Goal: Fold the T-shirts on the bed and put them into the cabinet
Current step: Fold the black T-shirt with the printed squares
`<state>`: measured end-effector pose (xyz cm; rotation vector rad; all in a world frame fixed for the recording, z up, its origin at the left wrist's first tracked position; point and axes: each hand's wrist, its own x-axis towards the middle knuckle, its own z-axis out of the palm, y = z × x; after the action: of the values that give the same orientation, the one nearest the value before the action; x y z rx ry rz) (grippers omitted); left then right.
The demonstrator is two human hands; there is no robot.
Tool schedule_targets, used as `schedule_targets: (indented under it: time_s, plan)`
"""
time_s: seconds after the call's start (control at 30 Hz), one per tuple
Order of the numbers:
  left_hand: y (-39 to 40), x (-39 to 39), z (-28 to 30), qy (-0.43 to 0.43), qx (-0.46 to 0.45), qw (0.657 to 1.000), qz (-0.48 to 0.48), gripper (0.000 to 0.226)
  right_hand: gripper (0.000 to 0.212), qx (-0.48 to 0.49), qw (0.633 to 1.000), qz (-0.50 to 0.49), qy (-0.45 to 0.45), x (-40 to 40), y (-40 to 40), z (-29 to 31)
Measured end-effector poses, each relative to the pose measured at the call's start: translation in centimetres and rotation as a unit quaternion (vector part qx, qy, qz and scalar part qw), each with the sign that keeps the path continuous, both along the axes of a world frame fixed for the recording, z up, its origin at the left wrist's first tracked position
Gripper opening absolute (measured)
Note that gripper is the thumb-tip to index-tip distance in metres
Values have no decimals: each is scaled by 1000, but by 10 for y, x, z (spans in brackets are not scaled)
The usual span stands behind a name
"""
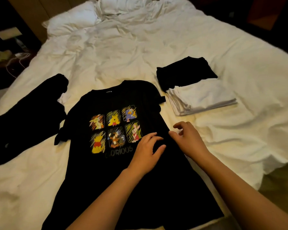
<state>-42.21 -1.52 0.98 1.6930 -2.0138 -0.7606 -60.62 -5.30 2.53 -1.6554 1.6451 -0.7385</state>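
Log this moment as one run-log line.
graphic T-shirt flat, unfolded | left hand resting on it | right hand at its edge | folded stack beside

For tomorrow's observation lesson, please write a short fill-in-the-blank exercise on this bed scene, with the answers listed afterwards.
1. The printed T-shirt shows ____ cartoon panels.
2. The folded black shirt rests partly on a folded shirt coloured ____.
3. The left hand rests on the printed T-shirt, while the right hand is at its ____ edge.
4. The unfolded dark garment lies to the printed T-shirt's ____.

Answers: six; white; right; left
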Motion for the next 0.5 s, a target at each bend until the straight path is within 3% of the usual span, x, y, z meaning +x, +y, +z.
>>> schedule_targets:
  time_s: [0.13,0.27,0.4,0.5]
  plan:
    - [-38,-8,-7,12,-4,1000,26,39,36,52,994,-37,-85,14,-46,-2]
    - [-80,-14,-11,39,-25,997,59,41,43,41,986,-70,-149,44,-81,-5]
    - [-125,-9,-6,76,-99,987,99,63,37,34,973,-103,-204,63,-118,-8]
    - [-158,1,-6,45,-129,987,86,55,44,60,960,-123,-245,68,-141,-17]
